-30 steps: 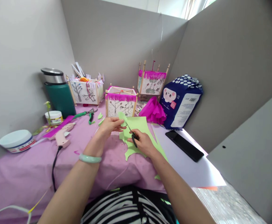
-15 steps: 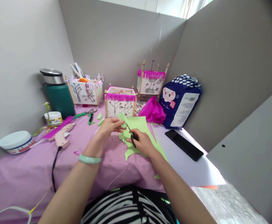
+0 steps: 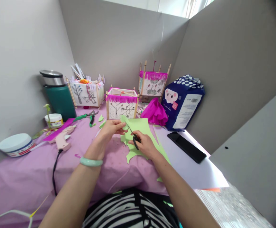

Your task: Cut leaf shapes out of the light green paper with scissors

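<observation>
My left hand (image 3: 113, 129) pinches a small light-green paper piece (image 3: 123, 118) between thumb and fingers. Black-handled scissors (image 3: 136, 141) are gripped in my right hand (image 3: 145, 145), their blades pointing up and left to the edge of that piece. Under and beside the hands lies a larger green paper sheet (image 3: 141, 123) with a ragged, cut lower edge. Small green cut pieces (image 3: 101, 118) rest on the pink cloth left of the sheet. Just behind the hands stands a paper-sided box with pink fringe (image 3: 122, 107).
At left are a glue gun (image 3: 63, 139), green-handled pruners (image 3: 87, 117), a bowl (image 3: 16, 144) and a green bottle (image 3: 59, 99). A phone (image 3: 186, 147) lies on white paper at right, before a blue package (image 3: 184, 103). Magenta paper (image 3: 154, 112) sits behind the green sheet.
</observation>
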`<state>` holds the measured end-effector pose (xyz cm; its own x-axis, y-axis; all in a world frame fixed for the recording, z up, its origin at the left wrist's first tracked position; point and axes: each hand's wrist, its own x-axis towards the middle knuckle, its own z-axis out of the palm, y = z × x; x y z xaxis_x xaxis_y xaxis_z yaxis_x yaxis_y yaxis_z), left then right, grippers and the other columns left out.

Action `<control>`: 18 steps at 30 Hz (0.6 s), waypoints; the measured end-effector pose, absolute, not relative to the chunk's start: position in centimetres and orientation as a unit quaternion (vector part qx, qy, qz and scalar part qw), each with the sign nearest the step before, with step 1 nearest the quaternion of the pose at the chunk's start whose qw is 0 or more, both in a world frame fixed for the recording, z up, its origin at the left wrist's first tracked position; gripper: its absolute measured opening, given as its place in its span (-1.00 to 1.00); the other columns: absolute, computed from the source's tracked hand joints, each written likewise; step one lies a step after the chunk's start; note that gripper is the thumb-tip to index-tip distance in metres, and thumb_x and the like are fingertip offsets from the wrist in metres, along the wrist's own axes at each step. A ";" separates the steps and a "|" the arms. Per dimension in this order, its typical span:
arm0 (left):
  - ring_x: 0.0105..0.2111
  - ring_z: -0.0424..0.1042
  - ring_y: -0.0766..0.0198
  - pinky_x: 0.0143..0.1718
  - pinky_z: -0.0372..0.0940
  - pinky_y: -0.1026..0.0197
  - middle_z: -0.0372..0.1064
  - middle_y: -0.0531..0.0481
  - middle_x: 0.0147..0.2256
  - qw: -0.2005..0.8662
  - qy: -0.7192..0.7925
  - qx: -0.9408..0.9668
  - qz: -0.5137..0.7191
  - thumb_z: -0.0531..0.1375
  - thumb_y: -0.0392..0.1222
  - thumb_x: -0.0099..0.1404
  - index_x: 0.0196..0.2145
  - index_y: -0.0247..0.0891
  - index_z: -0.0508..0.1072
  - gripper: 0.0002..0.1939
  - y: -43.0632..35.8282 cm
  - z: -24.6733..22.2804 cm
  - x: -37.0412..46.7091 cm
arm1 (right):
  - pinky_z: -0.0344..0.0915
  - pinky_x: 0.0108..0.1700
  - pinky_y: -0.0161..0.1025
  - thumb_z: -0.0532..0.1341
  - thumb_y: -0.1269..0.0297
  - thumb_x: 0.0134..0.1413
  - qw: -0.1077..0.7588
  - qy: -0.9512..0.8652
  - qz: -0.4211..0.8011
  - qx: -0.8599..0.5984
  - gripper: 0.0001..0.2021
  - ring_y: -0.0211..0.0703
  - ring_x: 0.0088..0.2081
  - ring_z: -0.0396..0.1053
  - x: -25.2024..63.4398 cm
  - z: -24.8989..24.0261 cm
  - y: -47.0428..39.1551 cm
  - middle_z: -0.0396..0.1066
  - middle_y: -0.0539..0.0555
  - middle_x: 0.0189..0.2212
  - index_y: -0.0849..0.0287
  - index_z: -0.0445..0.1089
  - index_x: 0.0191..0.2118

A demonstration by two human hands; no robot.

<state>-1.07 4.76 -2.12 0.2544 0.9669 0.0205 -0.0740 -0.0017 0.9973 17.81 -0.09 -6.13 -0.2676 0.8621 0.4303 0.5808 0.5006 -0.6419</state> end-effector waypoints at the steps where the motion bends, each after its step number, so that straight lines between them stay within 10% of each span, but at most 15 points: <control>1: -0.44 0.52 0.18 -0.42 0.38 0.25 0.41 0.00 -0.57 0.574 0.412 0.542 0.455 0.41 -0.03 -0.13 -0.52 -0.35 0.41 -0.63 4.7 -2.1 -1.0 | 0.05 -0.43 -0.37 0.23 0.09 0.05 0.386 -0.775 0.180 -0.467 -0.73 -0.27 -0.49 0.22 17.8 -6.1 -0.1 0.29 -0.08 -0.54 0.12 0.37 -0.16; 18: -0.50 0.49 0.26 -0.37 0.40 0.24 0.44 0.01 -0.50 0.567 0.395 0.539 0.481 0.39 -0.11 -0.07 -0.45 -0.36 0.43 -0.69 4.4 -1.8 -0.7 | 0.06 -0.41 -0.36 0.22 0.10 0.06 0.383 -0.776 0.171 -0.470 -0.74 -0.25 -0.49 0.25 17.8 -6.0 -0.2 0.31 -0.08 -0.54 0.11 0.37 -0.16</control>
